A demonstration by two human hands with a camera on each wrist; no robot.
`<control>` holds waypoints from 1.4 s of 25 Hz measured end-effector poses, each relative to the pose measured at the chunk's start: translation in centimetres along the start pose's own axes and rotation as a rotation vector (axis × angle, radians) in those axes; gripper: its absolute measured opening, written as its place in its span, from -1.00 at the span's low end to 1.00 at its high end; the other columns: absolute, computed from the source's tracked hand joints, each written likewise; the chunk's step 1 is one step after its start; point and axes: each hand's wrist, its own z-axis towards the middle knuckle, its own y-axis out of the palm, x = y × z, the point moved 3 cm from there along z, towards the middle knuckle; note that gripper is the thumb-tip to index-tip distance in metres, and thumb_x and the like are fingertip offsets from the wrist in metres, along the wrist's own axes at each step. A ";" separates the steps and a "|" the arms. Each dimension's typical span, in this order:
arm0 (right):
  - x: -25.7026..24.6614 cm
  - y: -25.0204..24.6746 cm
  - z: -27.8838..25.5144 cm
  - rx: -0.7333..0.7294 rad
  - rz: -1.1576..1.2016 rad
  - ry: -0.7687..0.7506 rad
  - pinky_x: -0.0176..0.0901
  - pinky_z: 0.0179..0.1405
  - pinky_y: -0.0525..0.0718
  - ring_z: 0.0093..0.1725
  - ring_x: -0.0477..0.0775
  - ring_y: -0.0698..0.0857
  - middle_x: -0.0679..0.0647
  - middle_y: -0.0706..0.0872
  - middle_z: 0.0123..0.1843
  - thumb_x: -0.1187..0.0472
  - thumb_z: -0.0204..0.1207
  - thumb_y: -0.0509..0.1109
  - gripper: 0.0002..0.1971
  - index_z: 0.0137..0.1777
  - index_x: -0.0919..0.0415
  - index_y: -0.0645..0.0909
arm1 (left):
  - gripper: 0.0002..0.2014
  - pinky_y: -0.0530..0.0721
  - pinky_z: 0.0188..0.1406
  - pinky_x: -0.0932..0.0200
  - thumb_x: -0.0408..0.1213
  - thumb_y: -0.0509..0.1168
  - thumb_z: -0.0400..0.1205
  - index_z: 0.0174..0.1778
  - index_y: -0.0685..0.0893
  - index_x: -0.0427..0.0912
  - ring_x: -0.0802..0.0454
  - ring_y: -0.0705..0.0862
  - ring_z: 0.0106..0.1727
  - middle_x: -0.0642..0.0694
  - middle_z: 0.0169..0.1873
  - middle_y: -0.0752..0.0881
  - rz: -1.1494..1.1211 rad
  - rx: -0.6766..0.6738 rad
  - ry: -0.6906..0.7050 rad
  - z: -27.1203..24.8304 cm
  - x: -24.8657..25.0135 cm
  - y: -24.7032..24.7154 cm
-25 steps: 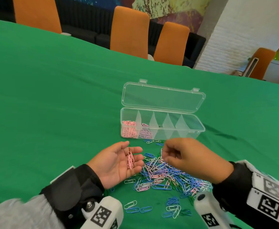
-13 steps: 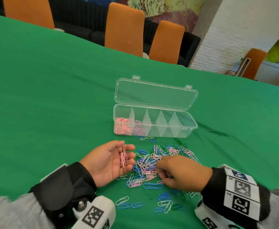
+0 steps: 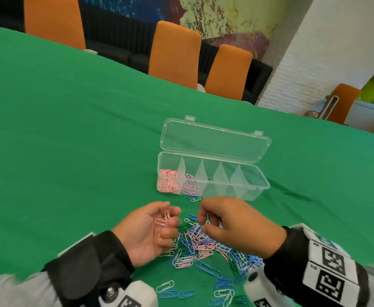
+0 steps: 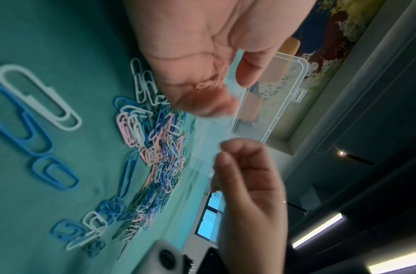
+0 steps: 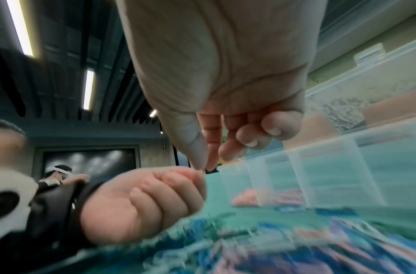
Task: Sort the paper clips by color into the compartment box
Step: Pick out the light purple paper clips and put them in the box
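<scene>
A clear compartment box stands open on the green cloth, lid folded back. Its leftmost compartment holds pink clips; the one beside it holds paler lilac-pink clips. A mixed pile of paper clips, blue, pink, white and green, lies in front of the box. My left hand, palm up at the pile's left edge, curls its fingers round a few pink clips. My right hand hovers over the pile, thumb and forefinger pinching one small pale clip close to the left hand. Its colour is unclear.
Loose blue and white clips lie near the table's front edge between my wrists. Orange chairs line the far side of the table. Another person shows in the background of the right wrist view.
My right hand lifted off the pile and came up toward the left hand with a clip pinched. The left hand's fingers curled in over the pink clips.
</scene>
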 end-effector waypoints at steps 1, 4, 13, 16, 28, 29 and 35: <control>0.3 0.8 -0.2 -0.046 -0.018 0.002 -0.29 -0.21 0.43 -0.30 -0.17 0.47 -0.11 0.55 -0.27 0.15 0.50 0.33 -0.93 -0.05 -0.03 0.56 | -0.85 0.19 -0.83 0.43 -0.24 0.16 0.50 -0.30 0.52 -0.24 0.14 0.32 -0.75 -0.04 -0.60 0.38 -0.033 0.004 0.019 -0.1 0.3 -0.1; 1.2 3.1 -0.6 -0.169 -0.112 0.013 -0.20 -0.12 0.45 -0.26 -0.15 0.44 -0.15 0.47 -0.22 0.14 0.49 0.33 -0.92 -0.04 0.01 0.55 | -0.81 0.02 -0.82 0.47 -0.24 0.14 0.53 -0.40 0.45 -0.17 0.19 0.21 -0.80 0.03 -0.65 0.26 -0.030 0.027 0.053 -0.2 0.7 -0.5; 3.3 2.2 -1.1 -0.132 -0.164 0.121 -0.43 -0.40 0.30 -0.35 -0.10 0.41 -0.11 0.47 -0.34 0.23 0.49 0.23 -0.91 -0.22 0.05 0.44 | -0.83 0.17 -0.82 0.44 -0.20 0.15 0.52 -0.29 0.50 -0.23 0.14 0.28 -0.73 -0.05 -0.57 0.38 0.028 0.070 0.039 0.2 0.2 -0.8; 4.1 1.8 -1.5 -0.129 -0.177 0.165 -0.33 -0.36 0.37 -0.26 0.00 0.48 -0.09 0.50 -0.33 0.22 0.49 0.23 -0.89 -0.23 0.02 0.44 | -0.83 0.19 -0.82 0.42 -0.20 0.17 0.51 -0.26 0.52 -0.24 0.13 0.29 -0.71 -0.05 -0.55 0.38 0.054 0.082 0.034 0.2 0.0 -0.8; 0.9 4.5 -0.4 -0.165 -0.240 0.074 -0.13 -0.06 0.52 -0.03 0.12 0.59 0.07 0.63 -0.01 0.21 0.49 0.23 -0.88 -0.03 0.12 0.55 | -0.67 0.70 -0.58 0.19 -0.20 0.05 0.68 -0.16 0.60 -0.35 -0.13 0.71 -0.49 -0.30 -0.40 0.68 0.052 0.092 0.063 0.4 0.0 -0.3; 0.8 4.6 -0.3 -0.157 -0.257 0.071 -0.13 -0.07 0.51 -0.01 0.14 0.59 0.09 0.63 0.02 0.21 0.51 0.21 -0.87 -0.01 0.13 0.55 | -0.66 0.71 -0.56 0.18 -0.20 0.04 0.69 -0.16 0.60 -0.36 -0.14 0.72 -0.48 -0.30 -0.39 0.68 0.051 0.084 0.064 0.3 0.0 -0.3; 0.1 4.9 -1.1 -0.114 -0.447 -0.017 -0.35 -0.60 0.43 -0.52 -0.10 0.60 -0.10 0.59 -0.46 0.03 0.07 0.43 -0.86 -0.42 0.01 0.55 | -0.67 0.71 -0.55 0.17 -0.20 0.04 0.69 -0.15 0.60 -0.35 -0.12 0.70 -0.50 -0.29 -0.41 0.67 0.039 0.066 0.056 0.4 -0.1 -0.2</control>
